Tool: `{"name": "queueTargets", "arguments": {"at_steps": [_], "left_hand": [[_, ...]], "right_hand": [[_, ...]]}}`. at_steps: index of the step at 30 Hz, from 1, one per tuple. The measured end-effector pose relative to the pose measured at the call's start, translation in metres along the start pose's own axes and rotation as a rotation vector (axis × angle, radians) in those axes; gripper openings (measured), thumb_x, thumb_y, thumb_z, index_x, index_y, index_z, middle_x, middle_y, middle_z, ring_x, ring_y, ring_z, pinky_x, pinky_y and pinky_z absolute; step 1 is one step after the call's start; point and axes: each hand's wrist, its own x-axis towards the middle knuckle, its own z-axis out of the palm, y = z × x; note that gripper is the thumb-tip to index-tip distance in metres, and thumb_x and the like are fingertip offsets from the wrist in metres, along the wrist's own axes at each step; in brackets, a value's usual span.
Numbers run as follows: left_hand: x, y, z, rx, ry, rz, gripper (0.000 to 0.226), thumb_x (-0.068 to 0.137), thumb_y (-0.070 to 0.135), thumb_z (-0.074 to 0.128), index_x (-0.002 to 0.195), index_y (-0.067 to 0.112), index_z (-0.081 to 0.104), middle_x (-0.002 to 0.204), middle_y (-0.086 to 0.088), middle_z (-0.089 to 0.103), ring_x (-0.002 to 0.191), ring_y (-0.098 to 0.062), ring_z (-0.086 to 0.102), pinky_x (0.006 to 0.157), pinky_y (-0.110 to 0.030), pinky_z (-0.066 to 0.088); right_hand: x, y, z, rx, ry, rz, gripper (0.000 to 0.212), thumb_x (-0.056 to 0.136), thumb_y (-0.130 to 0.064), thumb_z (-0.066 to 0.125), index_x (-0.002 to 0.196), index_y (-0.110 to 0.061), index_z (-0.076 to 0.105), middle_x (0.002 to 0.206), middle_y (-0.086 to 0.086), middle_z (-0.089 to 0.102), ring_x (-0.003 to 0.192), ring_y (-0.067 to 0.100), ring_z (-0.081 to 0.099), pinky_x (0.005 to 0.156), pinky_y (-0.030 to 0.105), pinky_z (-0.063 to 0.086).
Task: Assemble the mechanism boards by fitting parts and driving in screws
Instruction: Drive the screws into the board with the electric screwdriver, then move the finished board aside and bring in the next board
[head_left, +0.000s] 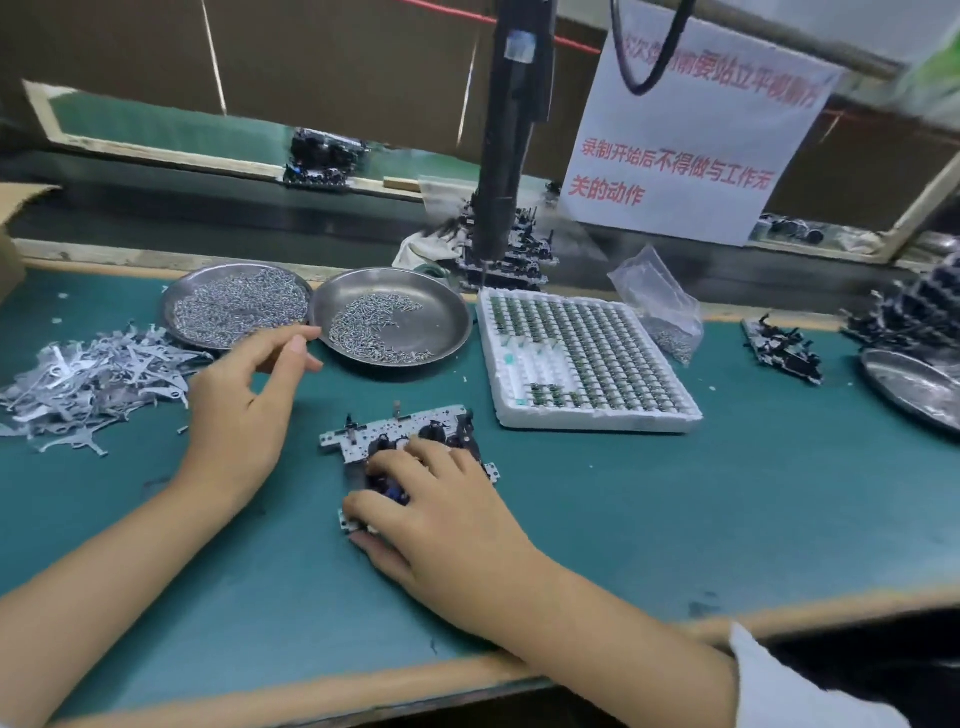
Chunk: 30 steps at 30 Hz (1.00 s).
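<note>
Right hand (441, 514): grip laid over mechanism board (405, 441), pinning it flat on green surface (675, 519), likely for fitting. Left hand (244, 405): grip loose, empty, beside screw dishes (431, 317), probably fetching.

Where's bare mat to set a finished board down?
Free: the green mat right of the mechanism board, between the foam tray and the front edge; also the near-left corner below the left forearm. Crowded: metal strip pile far left, two screw dishes behind, boards and a dish far right.
</note>
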Motion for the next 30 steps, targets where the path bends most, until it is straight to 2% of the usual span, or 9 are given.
{"name": "queueTargets", "arguments": {"at_steps": [4,8,11,13,16,19,24,27,30], "left_hand": [[-0.003,-0.001,0.0,-0.005,-0.029,0.001,0.024,0.097,0.024,0.049,0.096,0.044,0.06,0.082,0.032,0.063,0.076,0.01,0.055,0.079,-0.02,0.044],[-0.005,0.001,0.001,0.001,-0.061,0.018,0.017,0.093,0.039,0.046,0.096,0.042,0.062,0.084,0.033,0.063,0.077,0.011,0.056,0.081,-0.02,0.042],[-0.005,0.005,0.002,0.02,-0.082,0.036,0.019,0.088,0.048,0.041,0.093,0.046,0.06,0.086,0.032,0.062,0.077,0.007,0.056,0.08,-0.022,0.042],[-0.006,0.006,0.002,0.042,-0.086,0.061,0.024,0.089,0.046,0.041,0.097,0.039,0.062,0.09,0.029,0.063,0.078,0.01,0.055,0.078,-0.01,0.038],[-0.007,0.008,0.001,0.09,-0.095,0.082,0.021,0.093,0.034,0.046,0.102,0.029,0.064,0.078,0.009,0.066,0.079,0.014,0.054,0.077,-0.004,0.034],[-0.007,0.01,0.002,0.124,-0.094,0.095,0.018,0.091,0.023,0.05,0.096,0.019,0.066,0.081,-0.004,0.066,0.079,0.017,0.052,0.08,-0.005,0.034],[-0.006,0.02,0.003,0.167,-0.055,0.086,0.027,0.078,0.034,0.043,0.072,0.012,0.057,0.071,0.006,0.06,0.078,0.003,0.051,0.08,-0.03,0.035],[0.011,0.026,0.006,0.173,-0.035,0.083,0.018,0.078,0.033,0.05,0.075,0.019,0.061,0.078,0.007,0.063,0.076,0.0,0.053,0.08,-0.03,0.039],[0.043,0.041,0.017,0.179,-0.092,0.043,0.013,0.083,0.015,0.067,0.089,0.027,0.065,0.079,0.01,0.064,0.073,-0.001,0.056,0.075,-0.015,0.042]], "right_hand": [[-0.061,0.02,-0.017,0.032,0.03,0.053,0.024,0.095,-0.033,0.046,0.099,-0.021,0.067,0.113,0.006,0.062,0.109,0.032,0.057,0.087,0.04,0.048],[-0.124,0.076,-0.042,-0.048,0.007,0.321,0.011,0.088,-0.019,0.063,0.097,-0.015,0.068,0.109,0.007,0.063,0.104,0.034,0.06,0.082,0.045,0.05],[-0.151,0.12,-0.058,-0.3,-0.094,0.705,0.037,0.08,-0.002,0.065,0.114,-0.017,0.063,0.13,0.008,0.052,0.124,0.034,0.047,0.097,0.047,0.038],[-0.155,0.135,-0.063,-0.284,-0.041,0.788,0.041,0.074,0.006,0.066,0.112,-0.009,0.065,0.126,0.016,0.055,0.12,0.04,0.049,0.096,0.051,0.038],[-0.131,0.125,-0.055,-0.101,0.168,0.618,0.028,0.069,0.011,0.071,0.094,-0.002,0.07,0.105,0.018,0.065,0.097,0.04,0.063,0.084,0.051,0.05],[-0.086,0.101,-0.037,0.102,0.259,0.446,0.022,0.08,0.001,0.066,0.101,-0.005,0.069,0.103,0.008,0.068,0.093,0.029,0.065,0.082,0.036,0.051],[0.0,0.074,-0.008,0.325,0.339,0.267,0.027,0.087,-0.007,0.059,0.114,-0.005,0.064,0.098,0.007,0.07,0.086,0.026,0.064,0.077,0.04,0.05],[0.037,0.068,0.002,0.206,0.409,0.233,0.031,0.085,-0.01,0.06,0.116,-0.005,0.064,0.084,0.009,0.067,0.07,0.031,0.06,0.063,0.039,0.049],[0.048,0.068,0.015,0.075,0.52,0.21,0.032,0.082,-0.015,0.057,0.111,-0.007,0.067,0.084,0.007,0.066,0.068,0.03,0.059,0.061,0.034,0.047]]}}
